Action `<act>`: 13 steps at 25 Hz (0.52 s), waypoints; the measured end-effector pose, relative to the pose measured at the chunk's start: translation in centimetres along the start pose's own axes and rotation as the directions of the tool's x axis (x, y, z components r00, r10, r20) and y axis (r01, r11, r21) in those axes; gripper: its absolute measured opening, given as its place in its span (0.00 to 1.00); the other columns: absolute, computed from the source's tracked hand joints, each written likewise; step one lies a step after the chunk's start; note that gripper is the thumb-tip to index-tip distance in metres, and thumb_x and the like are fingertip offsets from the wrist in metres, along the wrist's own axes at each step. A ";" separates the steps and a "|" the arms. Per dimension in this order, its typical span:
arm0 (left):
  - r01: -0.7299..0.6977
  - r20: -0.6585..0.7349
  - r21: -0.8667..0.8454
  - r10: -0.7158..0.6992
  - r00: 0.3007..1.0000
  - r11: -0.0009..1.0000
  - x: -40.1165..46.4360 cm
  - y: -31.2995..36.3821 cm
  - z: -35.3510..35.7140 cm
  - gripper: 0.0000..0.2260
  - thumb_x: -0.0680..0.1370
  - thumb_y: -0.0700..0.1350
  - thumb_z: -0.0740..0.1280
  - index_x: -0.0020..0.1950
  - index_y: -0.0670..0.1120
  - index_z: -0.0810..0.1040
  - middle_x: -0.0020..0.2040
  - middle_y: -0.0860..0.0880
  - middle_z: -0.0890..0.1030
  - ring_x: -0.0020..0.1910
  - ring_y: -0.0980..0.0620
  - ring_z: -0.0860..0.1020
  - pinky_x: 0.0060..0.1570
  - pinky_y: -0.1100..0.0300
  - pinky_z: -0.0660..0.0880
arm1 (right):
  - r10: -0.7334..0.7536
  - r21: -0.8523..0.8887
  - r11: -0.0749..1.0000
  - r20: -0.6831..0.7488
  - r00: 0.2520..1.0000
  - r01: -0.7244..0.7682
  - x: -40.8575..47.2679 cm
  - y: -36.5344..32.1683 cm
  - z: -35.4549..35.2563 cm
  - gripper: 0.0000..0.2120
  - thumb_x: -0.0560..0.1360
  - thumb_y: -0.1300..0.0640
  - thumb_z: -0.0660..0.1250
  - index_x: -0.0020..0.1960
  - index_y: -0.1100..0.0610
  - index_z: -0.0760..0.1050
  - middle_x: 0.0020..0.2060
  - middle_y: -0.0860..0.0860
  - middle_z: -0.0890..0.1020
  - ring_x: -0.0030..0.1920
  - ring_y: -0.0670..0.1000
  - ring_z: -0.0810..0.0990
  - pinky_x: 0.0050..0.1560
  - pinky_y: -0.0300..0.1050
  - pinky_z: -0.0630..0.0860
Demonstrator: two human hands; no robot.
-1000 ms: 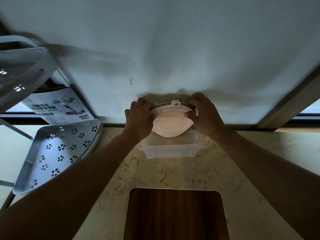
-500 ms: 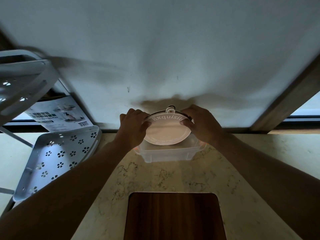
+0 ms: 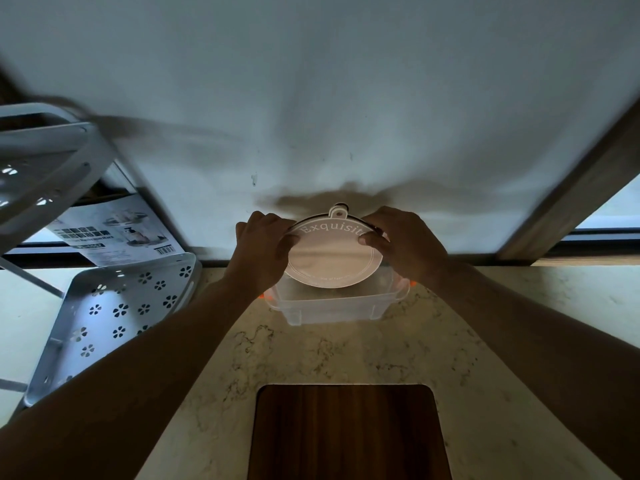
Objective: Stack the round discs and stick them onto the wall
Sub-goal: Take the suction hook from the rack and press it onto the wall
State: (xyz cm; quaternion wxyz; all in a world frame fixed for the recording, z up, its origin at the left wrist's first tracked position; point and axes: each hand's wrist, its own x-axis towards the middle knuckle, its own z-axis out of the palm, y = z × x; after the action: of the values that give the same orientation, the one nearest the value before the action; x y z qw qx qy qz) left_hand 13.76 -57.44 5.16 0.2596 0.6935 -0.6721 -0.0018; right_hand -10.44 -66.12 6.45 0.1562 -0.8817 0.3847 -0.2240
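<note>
A stack of round discs [image 3: 332, 258], pale with white lettering and a small tab on its upper rim, is held between both hands in front of the white wall [image 3: 346, 98]. My left hand [image 3: 261, 252] grips its left edge and my right hand [image 3: 407, 245] grips its right edge. A dark rim shows behind the front disc. The stack hovers over a clear plastic box [image 3: 332, 306] on the counter, tilted toward me. I cannot tell whether the discs touch the wall.
A white perforated corner shelf rack [image 3: 114, 313] leans at the left, with a printed leaflet [image 3: 110, 233] behind it. A dark wooden board [image 3: 346, 434] lies on the marble counter [image 3: 519, 323] near me. A wooden frame post [image 3: 571, 188] rises at the right.
The stack has tipped up so that its full round face shows, and both hands have shifted slightly with it above the clear box. The camera view has also drifted.
</note>
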 end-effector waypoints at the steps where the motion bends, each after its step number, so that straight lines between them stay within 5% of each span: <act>1: -0.008 0.010 0.003 0.008 1.000 1.000 0.0 -0.1 0.0 0.05 0.78 0.42 0.66 0.51 0.44 0.81 0.43 0.45 0.81 0.48 0.41 0.74 0.47 0.51 0.62 | 0.000 -0.004 1.000 0.002 1.000 0.000 -0.1 0.0 0.1 0.08 0.75 0.54 0.70 0.52 0.56 0.81 0.39 0.49 0.77 0.40 0.50 0.73 0.41 0.44 0.65; 13: 0.072 0.091 -0.009 -0.071 0.993 0.997 0.2 0.0 1.1 0.08 0.79 0.43 0.63 0.55 0.43 0.77 0.52 0.43 0.80 0.55 0.40 0.71 0.52 0.49 0.62 | 0.023 -0.078 0.997 0.002 1.000 -0.022 -0.2 0.0 0.4 0.07 0.77 0.55 0.67 0.51 0.58 0.79 0.42 0.56 0.81 0.43 0.58 0.77 0.43 0.46 0.64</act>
State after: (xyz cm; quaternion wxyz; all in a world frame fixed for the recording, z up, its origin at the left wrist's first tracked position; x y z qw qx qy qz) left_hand 13.41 -57.99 4.32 0.2329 0.7149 -0.6577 -0.0464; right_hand -10.34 -65.91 6.06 0.1249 -0.8830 0.4029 -0.2058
